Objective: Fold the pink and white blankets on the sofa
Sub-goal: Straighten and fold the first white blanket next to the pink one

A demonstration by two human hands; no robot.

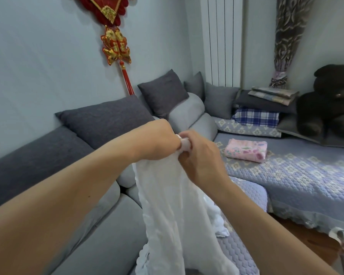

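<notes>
From the head view, your two hands meet at the centre of the frame, and both are closed on the top edge of the white blanket (167, 205). Your left hand (157, 141) curls its fingers over the gathered corner from the left; your right hand (201, 155) pinches the same bunch from the right, so the two grips touch. Held this high, the cloth hangs in a long narrow drape down to the bottom centre of the frame, which looks like a way of bringing two corners together and letting the weight pull the fold straight. Its scalloped hem trails at the lower edge, and a loose bunch of it rests on the quilted cover just right of the drape, so the fold is judged unfinished

The pink blanket (245, 149) lies right of centre as a neat folded block on the blue quilted sofa cover (306, 175), well apart from your hands; that half of the job appears done and parked out of the way

The grey sofa (107, 225) fills the lower left. A dark plush bear (330, 100) sits at the far right, and a red hanging ornament (115, 46) is on the wall at upper left
</notes>
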